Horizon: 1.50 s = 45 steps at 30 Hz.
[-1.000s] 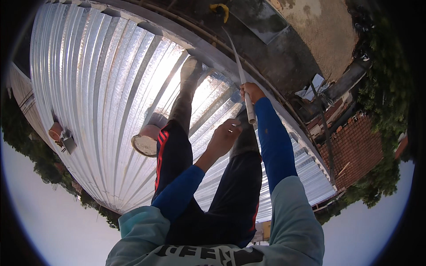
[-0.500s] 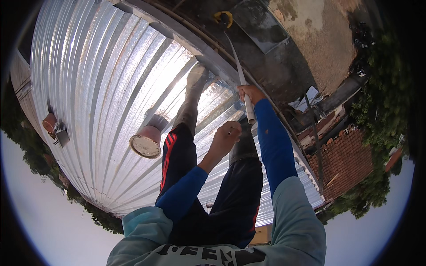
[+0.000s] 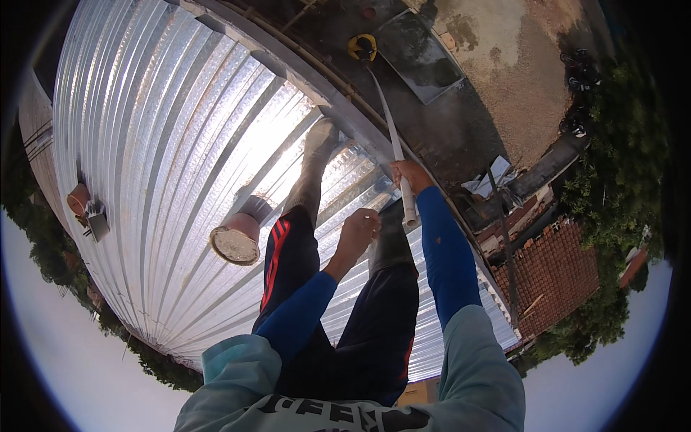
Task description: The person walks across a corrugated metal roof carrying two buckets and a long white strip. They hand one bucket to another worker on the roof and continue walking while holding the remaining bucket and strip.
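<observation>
A long pale pipe [image 3: 408,204] is gripped near its close end by my right hand [image 3: 412,176], with the fingers wrapped round it. From there it slants away past the roof edge toward a person in yellow [image 3: 361,47] on the ground below; that person's hold on it is too small to make out. My left hand [image 3: 358,234] hovers in front of my leg, apart from the pipe, with curled fingers; whether anything is inside them is hidden. Under my boots [image 3: 322,135] lies the shiny corrugated metal roof [image 3: 165,165].
A bucket [image 3: 236,239] with a pale crusted surface stands on the roof to my left. Farther left are a smaller reddish bucket [image 3: 78,198] and a grey box-like object [image 3: 97,225]. The roof edge [image 3: 338,122] drops to the ground; a brick wall [image 3: 554,277] stands at right.
The near end of the pipe and my right hand sit slightly lower in the picture, and the right grip remains. My left hand has shifted a little left and down.
</observation>
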Tool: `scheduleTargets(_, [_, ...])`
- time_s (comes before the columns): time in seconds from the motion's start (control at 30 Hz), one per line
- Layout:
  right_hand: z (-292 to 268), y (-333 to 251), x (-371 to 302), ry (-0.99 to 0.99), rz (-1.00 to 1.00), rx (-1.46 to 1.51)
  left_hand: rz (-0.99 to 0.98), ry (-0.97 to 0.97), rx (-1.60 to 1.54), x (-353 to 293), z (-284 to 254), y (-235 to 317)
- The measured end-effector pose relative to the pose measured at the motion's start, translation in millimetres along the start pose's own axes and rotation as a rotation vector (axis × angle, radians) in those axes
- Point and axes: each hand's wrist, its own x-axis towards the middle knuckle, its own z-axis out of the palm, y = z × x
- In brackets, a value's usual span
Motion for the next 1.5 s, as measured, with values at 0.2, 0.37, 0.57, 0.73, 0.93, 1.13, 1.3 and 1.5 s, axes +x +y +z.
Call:
scheduleTargets(0.2, [5,43,-146,-0.025,0.091,0.176,-0.109,0.058,-0.025,3,21,-17])
scheduleTargets(0.37, [9,88,-417,0.028,0.144,0.085,-0.479,-0.119,-0.395,-12,107,-51])
scheduleTargets(0.57, [0,218,-735,0.025,0.180,-0.477,-0.498,-0.067,-0.813,19,148,-63])
scheduleTargets(0.73, [-29,314,-821,-0.129,0.592,0.635,-0.463,0.106,-0.415,-109,184,-69])
scheduleTargets(0.93, [-95,180,-472,-0.040,0.205,0.242,-0.594,0.040,-0.567,-301,231,25])
scheduleTargets(1.13, [-57,103,-280,-0.145,0.030,0.246,-0.635,-0.098,-0.583,-437,251,36])
scheduleTargets(1.3, [-52,95,-357,-0.014,0.067,0.102,-0.474,-0.593,-0.403,-420,197,30])
scheduleTargets(1.5, [-45,84,-514,-0.026,0.085,-0.032,-0.379,-0.237,-0.316,-192,183,-18])
